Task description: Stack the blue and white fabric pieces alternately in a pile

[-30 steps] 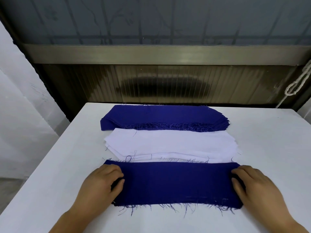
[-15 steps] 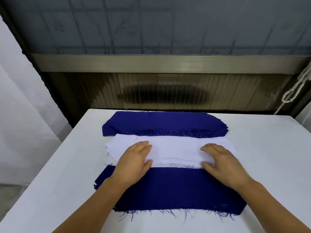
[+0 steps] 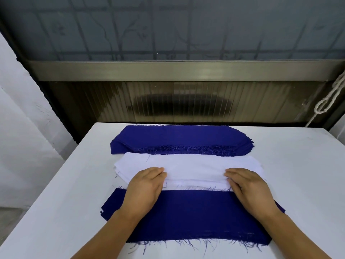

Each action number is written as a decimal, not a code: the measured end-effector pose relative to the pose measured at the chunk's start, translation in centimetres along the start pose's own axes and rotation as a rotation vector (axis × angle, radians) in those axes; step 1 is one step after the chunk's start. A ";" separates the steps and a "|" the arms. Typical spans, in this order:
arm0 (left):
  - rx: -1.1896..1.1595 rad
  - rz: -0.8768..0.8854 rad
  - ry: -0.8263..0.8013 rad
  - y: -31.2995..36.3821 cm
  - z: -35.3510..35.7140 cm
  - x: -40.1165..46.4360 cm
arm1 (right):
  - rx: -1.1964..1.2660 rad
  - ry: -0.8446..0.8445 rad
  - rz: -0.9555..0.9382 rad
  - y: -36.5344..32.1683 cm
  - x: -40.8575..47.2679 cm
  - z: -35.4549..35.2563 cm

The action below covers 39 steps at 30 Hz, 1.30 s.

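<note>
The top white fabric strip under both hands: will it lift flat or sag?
The top white fabric strip will likely sag between the left hand and right hand; it already wrinkles there. It looks thin and light. Layers beneath may drag along, as edges are frayed.

Matt woven blue cloth (frayed edges) on smooth table.

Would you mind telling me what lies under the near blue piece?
White edges peek out at the left corner of the blue piece, so it tops a pile; the layers beneath are covered and cannot be counted.
</note>
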<state>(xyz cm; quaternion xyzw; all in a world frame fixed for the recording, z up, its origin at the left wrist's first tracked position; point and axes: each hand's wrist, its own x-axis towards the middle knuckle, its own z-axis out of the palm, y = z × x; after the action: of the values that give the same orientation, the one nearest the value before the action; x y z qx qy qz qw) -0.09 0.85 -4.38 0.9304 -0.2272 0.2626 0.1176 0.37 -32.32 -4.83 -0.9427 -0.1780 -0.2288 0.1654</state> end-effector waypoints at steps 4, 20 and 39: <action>-0.019 0.001 0.024 0.0 -0.1 0.1 | -0.013 0.036 -0.003 0.0 0.2 0.3; -0.034 -0.121 -0.027 0.0 0.0 -0.1 | -0.007 -0.038 0.045 -0.7 0.4 -0.6; 0.161 -0.166 -0.278 -5.2 1.8 10.2 | -0.178 -0.234 0.126 1.1 11.3 1.2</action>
<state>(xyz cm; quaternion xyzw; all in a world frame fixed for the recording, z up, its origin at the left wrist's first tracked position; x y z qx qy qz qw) 10.92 1.08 -0.86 0.9797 -0.1418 0.1384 0.0316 10.68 -29.86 -0.53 -0.9831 -0.1155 -0.1217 0.0733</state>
